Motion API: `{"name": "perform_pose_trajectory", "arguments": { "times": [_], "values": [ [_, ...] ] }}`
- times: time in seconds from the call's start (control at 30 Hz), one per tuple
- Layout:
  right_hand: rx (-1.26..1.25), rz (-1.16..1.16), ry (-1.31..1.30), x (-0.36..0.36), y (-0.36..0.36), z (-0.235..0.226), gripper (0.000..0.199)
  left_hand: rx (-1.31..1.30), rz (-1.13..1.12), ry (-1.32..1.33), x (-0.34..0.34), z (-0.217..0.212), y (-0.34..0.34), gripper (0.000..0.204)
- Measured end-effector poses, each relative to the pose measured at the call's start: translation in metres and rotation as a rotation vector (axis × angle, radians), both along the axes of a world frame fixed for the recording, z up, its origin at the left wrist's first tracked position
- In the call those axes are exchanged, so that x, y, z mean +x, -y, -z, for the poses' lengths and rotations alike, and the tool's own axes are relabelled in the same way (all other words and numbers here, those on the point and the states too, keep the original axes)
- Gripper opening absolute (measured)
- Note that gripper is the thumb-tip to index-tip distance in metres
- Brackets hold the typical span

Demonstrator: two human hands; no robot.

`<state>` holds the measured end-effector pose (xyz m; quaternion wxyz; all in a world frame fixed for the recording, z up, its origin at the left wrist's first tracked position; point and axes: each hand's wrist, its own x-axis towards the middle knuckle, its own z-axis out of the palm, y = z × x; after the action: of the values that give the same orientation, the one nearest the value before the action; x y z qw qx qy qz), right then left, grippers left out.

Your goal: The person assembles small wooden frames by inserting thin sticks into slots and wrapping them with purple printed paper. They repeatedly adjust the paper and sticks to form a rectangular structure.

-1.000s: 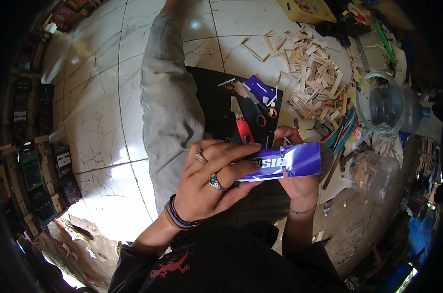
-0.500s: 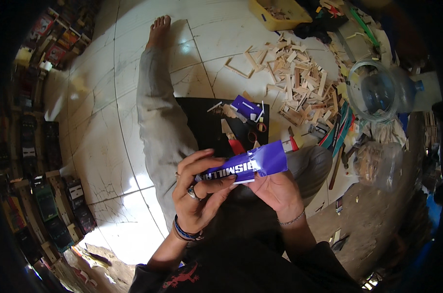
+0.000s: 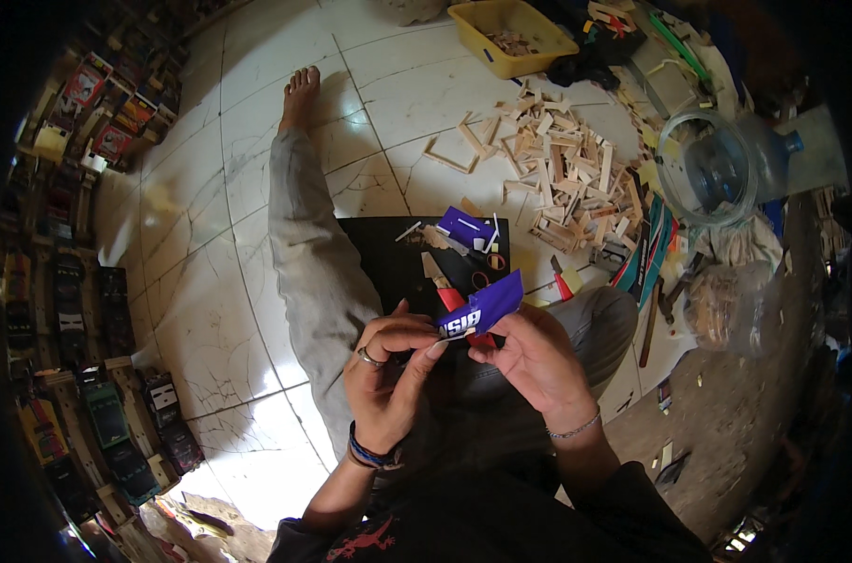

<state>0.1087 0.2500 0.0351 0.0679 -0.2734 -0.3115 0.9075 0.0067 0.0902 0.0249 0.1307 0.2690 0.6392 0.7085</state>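
In front of my lap I hold a purple printed strip [image 3: 490,298] with white lettering, raised over a black board [image 3: 379,246]. Its left end is pinched between thumb and fingers of my left hand [image 3: 383,375], which wears a ring. My right hand [image 3: 538,361] grips the strip's lower right edge, its fingertips partly behind it. Just beyond the strip, a red-handled tool with a flat blade [image 3: 432,269] lies on the board. Scissors [image 3: 482,279], white slivers and another purple piece [image 3: 463,225] are also there.
Past the board, a heap of wooden offcuts [image 3: 571,169] covers the tiles, with a yellow tub [image 3: 510,42] behind. To the right lie a red cutter [image 3: 561,280], a hammer [image 3: 668,302] and a clear plastic bottle [image 3: 712,169]. Stacked model trucks [image 3: 107,413] line the left.
The purple strip is turned more steeply, and less of it shows beyond my left fingers. My right hand has shifted slightly down and right. The head view has tilted, moving the surroundings.
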Motion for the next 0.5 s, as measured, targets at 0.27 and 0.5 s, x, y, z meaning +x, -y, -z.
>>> {"name": "perform_pose_trajectory", "arguments": {
  "times": [0.27,0.5],
  "values": [
    [0.026,-0.044,0.086,-0.001,-0.004,-0.004,0.02,-0.041,-0.04,0.057,-0.001,0.002,-0.002,0.009],
    [0.001,0.031,0.181,-0.01,0.002,-0.012,0.021,-0.107,-0.119,0.165,0.0,0.001,-0.007,0.008]
  ]
}}
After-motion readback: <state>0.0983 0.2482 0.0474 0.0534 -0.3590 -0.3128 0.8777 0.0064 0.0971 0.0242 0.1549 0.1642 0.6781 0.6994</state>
